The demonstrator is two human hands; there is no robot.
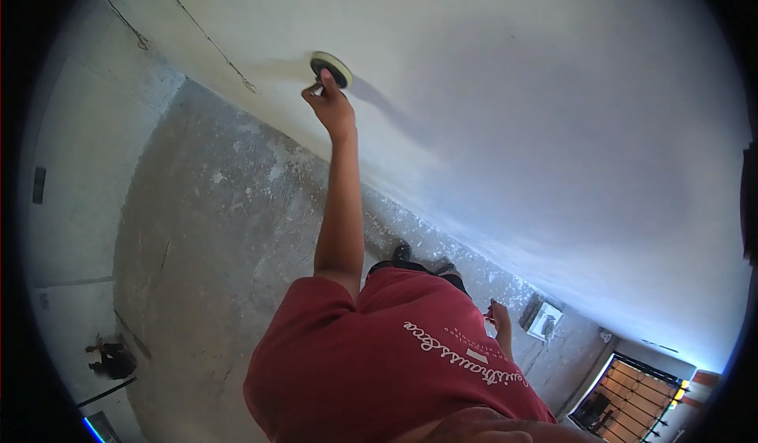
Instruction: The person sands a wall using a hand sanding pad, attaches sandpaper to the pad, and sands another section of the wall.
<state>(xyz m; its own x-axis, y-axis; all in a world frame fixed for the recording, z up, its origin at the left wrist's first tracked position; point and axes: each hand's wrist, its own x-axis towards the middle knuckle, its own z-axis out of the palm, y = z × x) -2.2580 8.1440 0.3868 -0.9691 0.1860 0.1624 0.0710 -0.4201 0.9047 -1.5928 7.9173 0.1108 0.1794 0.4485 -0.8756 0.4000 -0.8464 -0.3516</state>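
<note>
My left hand (332,111) reaches up with the arm stretched out. Its fingers are closed on a round sanding pad (342,69) with a black back and a pale yellow-green edge. The pad's face is toward the pale wall (489,103) and seems to rest on it; a shadow falls beside it. My right hand (496,314) hangs low by my side, small in view, with its fingers curled. Whether it holds anything I cannot make out.
Loose wires (209,36) hang on the wall at upper left. A white rectangular tray (545,321) sits on the stained concrete floor (213,245) near the wall. A barred opening (628,396) is at lower right, and a dark object (112,360) at lower left.
</note>
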